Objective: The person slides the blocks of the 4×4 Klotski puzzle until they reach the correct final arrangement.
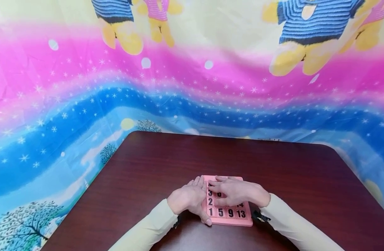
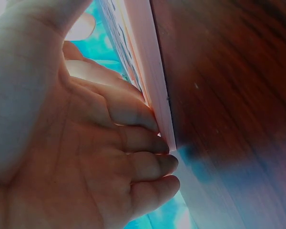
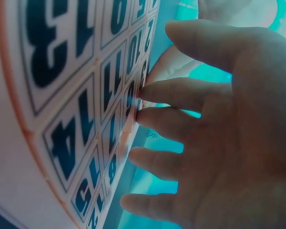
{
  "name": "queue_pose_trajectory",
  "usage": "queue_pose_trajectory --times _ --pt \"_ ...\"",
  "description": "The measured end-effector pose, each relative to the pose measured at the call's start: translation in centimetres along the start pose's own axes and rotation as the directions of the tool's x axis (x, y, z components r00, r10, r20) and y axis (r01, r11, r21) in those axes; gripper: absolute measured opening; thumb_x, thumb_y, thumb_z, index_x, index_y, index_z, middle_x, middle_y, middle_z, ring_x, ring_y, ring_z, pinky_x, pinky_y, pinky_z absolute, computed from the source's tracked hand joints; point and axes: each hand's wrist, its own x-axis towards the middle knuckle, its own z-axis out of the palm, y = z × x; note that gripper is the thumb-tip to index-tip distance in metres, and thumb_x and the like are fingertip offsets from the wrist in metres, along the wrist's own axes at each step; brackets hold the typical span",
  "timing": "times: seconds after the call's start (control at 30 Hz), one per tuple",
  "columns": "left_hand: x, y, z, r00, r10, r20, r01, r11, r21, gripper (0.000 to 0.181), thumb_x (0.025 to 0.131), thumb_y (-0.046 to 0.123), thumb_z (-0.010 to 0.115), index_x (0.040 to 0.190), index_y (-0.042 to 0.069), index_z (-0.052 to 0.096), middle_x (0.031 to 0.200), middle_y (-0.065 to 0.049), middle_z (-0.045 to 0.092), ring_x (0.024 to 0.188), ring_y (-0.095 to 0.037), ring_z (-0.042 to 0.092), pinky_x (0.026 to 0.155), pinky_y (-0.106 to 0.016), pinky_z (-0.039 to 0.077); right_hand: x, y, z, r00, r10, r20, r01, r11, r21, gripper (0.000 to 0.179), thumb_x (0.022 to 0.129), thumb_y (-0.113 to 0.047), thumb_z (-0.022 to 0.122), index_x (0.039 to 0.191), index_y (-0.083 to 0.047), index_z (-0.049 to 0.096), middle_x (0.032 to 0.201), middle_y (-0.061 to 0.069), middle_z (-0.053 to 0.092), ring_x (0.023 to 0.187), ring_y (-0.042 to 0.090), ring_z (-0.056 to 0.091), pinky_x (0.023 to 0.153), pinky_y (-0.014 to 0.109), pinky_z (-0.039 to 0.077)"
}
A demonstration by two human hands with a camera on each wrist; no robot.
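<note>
A pink number slide puzzle (image 1: 231, 221) lies flat on the table, its black-numbered square tiles showing 1, 5, 9, 13 in the row nearest me. Along its left edge rests my left hand (image 1: 188, 198), fingers pointing away and thumb by the near left corner. In the left wrist view the fingertips (image 2: 168, 163) come right up to the puzzle's pink side. My right hand (image 1: 237, 192) reaches over the tiles from the right with extended fingers, covering part of the upper rows. Its fingertips (image 3: 148, 90) meet the tiles in the right wrist view, where a bare slot shows among them.
The dark reddish-brown table (image 1: 132, 181) has rounded far corners. Behind it hangs a colourful cloth (image 1: 192, 83) printed with snowflakes and bears. Dark wrist gear (image 1: 261, 217) shows under the right cuff, close to the puzzle's right side.
</note>
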Motion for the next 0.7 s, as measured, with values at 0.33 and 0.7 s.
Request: queue_pose_trajectory --times 0.33,0.7 --pt "0.0 -0.1 0.1 1.000 -0.003 -0.004 0.002 1.000 -0.003 0.134 0.057 0.081 0.073 0.155 0.004 0.024 0.164 -0.016 0.017 0.153 -0.027 0.018 0.124 -0.036 0.023 0.0 0.4 -0.1 1.000 0.014 0.001 -0.014 1.000 0.026 0.053 0.096 -0.049 0.056 0.144 -0.029 0.050 0.156 -0.006 0.041 0.151 0.029 0.025 0.119 0.060 0.024" --pt "0.1 0.0 0.2 1.000 -0.002 -0.006 0.002 1.000 -0.013 0.135 0.057 0.079 0.075 0.155 0.001 0.024 0.164 -0.018 0.016 0.152 -0.029 0.018 0.124 -0.037 0.023 -1.1 1.7 0.1 1.000 0.015 -0.017 -0.013 0.997 0.078 0.053 0.095 -0.048 0.057 0.142 -0.023 0.054 0.156 -0.002 0.041 0.150 0.036 0.023 0.118 0.063 0.022"
